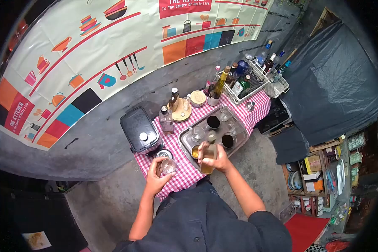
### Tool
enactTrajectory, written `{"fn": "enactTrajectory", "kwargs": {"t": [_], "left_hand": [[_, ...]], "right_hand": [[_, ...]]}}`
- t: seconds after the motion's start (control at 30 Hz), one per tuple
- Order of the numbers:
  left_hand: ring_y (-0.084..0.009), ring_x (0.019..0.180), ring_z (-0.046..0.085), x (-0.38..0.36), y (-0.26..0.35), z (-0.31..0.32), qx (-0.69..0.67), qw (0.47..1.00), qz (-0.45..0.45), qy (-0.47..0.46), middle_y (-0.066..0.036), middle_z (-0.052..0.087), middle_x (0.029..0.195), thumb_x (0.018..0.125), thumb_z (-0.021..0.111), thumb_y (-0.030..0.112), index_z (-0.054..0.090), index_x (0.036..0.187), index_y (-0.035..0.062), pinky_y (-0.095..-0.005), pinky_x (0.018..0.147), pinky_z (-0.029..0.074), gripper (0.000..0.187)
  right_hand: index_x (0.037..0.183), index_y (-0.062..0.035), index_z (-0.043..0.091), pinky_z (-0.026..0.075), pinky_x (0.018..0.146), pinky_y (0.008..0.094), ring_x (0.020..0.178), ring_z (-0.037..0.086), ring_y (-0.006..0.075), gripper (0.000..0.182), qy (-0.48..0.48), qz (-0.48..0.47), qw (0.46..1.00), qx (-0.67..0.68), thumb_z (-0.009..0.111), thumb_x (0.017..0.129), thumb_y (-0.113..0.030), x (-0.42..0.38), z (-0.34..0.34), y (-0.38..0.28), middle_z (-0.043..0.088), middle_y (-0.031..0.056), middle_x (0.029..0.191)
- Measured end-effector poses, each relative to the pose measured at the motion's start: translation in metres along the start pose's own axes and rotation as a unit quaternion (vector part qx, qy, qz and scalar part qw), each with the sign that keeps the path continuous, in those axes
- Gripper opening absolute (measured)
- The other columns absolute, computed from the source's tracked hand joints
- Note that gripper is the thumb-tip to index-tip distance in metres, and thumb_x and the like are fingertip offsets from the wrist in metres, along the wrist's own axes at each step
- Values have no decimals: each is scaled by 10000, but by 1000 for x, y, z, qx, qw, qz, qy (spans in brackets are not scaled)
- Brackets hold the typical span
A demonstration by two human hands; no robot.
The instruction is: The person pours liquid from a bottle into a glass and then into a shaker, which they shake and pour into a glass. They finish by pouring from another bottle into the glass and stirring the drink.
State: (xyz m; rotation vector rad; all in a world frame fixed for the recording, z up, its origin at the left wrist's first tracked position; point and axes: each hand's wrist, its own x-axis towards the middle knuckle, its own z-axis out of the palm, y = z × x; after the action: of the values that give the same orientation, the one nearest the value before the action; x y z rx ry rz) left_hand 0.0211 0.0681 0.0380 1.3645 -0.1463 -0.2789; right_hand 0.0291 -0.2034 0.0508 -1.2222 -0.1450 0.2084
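Observation:
My left hand [156, 181] is wrapped round a small clear glass [169, 166], held near the table's front edge. In my right hand [219, 161] is a clear bottle [207, 163] of pale yellowish liquid, standing roughly upright. It is close to the front of a metal tray [236, 150]. On the tray are two glasses of dark liquid, one farther back [213, 122] and one to the right [228, 141]. Clear glassware [197, 134] stands there too. A cup with something yellow [195, 152] sits partly behind my right hand. A round metal item [164, 154] lies just beyond my left hand.
A black-lidded bin [139, 129] stands at the table's left. Behind the tray are a square bottle [166, 121], a wooden stand [181, 112], a lidded jar [198, 98] and a tall yellow-green bottle [217, 90]. A white crate [238, 101] with several bottles occupies the far right of the checked tablecloth [185, 178].

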Motion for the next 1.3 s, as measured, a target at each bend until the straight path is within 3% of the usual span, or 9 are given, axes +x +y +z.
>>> {"fn": "enactTrajectory", "kwargs": {"t": [0.07, 0.1, 0.17, 0.23, 0.37, 0.6, 0.83, 0.93, 1.3], "left_hand": [[-159, 1147, 565, 4, 1, 11, 17, 1000, 13, -15, -71, 567, 1182, 743, 745, -87, 479, 1258, 25, -309, 1005, 466, 590], [-159, 1147, 565, 6, 1, 18, 17, 1000, 11, -10, -71, 567, 1182, 743, 745, -87, 479, 1258, 25, -309, 1005, 466, 590], [-166, 1152, 561, 10, 1, 31, 34, 999, -7, -21, -75, 561, 1187, 747, 754, -72, 477, 1263, 22, -317, 1013, 462, 593], [-175, 1161, 559, 15, -11, 43, 36, 999, 6, -25, -76, 559, 1191, 753, 783, -25, 480, 1268, 13, -329, 1027, 457, 599], [-170, 1137, 568, 29, -11, 70, 76, 996, -8, -49, -80, 560, 1192, 746, 781, -11, 493, 1255, 6, -328, 1006, 458, 585], [-180, 1146, 573, 52, -5, 111, 135, 987, 44, -78, -83, 587, 1203, 746, 795, 43, 544, 1259, 37, -329, 990, 453, 571], [-254, 1114, 592, 71, 13, 141, 235, 963, 110, -78, -121, 598, 1170, 721, 799, 104, 577, 1214, 16, -357, 971, 455, 548], [-280, 1099, 594, 76, 14, 150, 269, 944, 166, -92, -134, 613, 1144, 717, 790, 96, 583, 1223, 13, -369, 965, 453, 554], [-278, 1049, 591, 84, 23, 184, 299, 930, 188, -100, -133, 629, 1110, 675, 799, 73, 624, 1218, 7, -369, 937, 448, 574]], "right_hand": [[1146, -8, 562, 477, 928, 323, 981, 619, 179, 550, -9, -2, 965, -262, 830, 722, -234, -5, -15, 7, 644, 78, 1061], [1106, -19, 581, 494, 872, 336, 940, 644, 203, 519, -25, -48, 934, -353, 834, 709, -238, -6, -1, -20, 659, 97, 995], [1068, -17, 588, 504, 795, 352, 860, 661, 245, 500, -87, -36, 923, -372, 833, 698, -247, -7, -14, -16, 657, 136, 912], [1080, -5, 585, 511, 804, 338, 876, 662, 223, 545, -111, -2, 903, -416, 854, 674, -250, -15, -29, -18, 670, 124, 944], [1026, -19, 583, 524, 729, 386, 825, 676, 335, 516, -138, 7, 860, -491, 837, 675, -299, -21, -51, -50, 665, 167, 879], [1020, -27, 575, 509, 676, 464, 804, 654, 400, 540, -163, 25, 819, -550, 804, 691, -389, -18, -93, -101, 653, 203, 824], [953, -39, 566, 501, 640, 482, 737, 650, 407, 498, -181, 28, 790, -585, 792, 693, -398, -13, -130, -126, 635, 203, 725], [954, -36, 570, 511, 655, 481, 745, 656, 407, 486, -191, 9, 786, -588, 785, 692, -385, -12, -139, -133, 652, 208, 744], [977, -17, 577, 523, 688, 483, 766, 664, 410, 491, -236, 19, 755, -612, 776, 690, -363, -3, -167, -152, 674, 218, 788]]}}
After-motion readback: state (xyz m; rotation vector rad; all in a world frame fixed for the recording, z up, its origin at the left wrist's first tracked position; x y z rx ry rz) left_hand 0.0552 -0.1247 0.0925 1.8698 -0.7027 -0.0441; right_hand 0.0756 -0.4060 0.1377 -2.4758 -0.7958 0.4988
